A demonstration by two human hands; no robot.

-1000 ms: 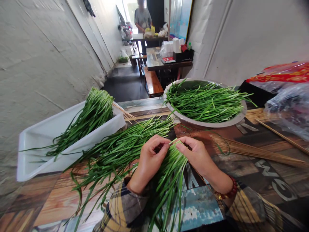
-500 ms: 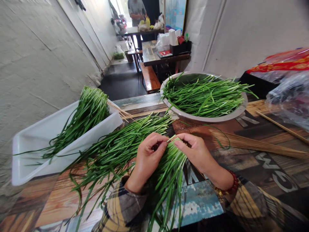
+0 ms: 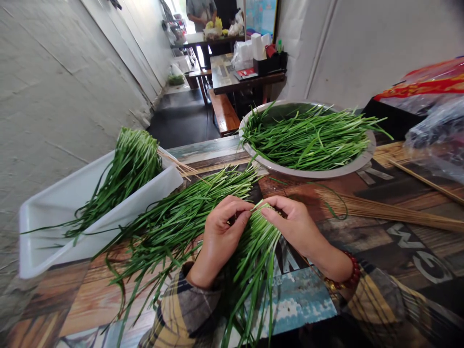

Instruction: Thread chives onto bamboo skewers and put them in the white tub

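My left hand [image 3: 226, 234] is closed in a pinch at the pale stem end of a garlic chive, its thumb and forefinger together. Close beside it, my right hand [image 3: 293, 224] grips the stem ends of a row of garlic chives [image 3: 255, 270], whose green leaves hang down toward me over the table edge. A thin stick shows partly beneath my right wrist; whether it runs through the stems is hidden by the fingers. Left of my hands lies a loose pile of garlic chives [image 3: 174, 217] on the table.
A white plastic tray [image 3: 43, 241] at left holds chives threaded on skewers. Behind my right hand stands a metal basin [image 3: 308, 172] heaped with chives. Bamboo skewers [image 3: 384, 210] and plastic bags [image 3: 440, 130] lie at right. A person [image 3: 201, 12] stands at a far table.
My hands keep nearly the same pinch on the chive stems, with only slight finger movement. The view has shifted a little; the far person's arms have moved.
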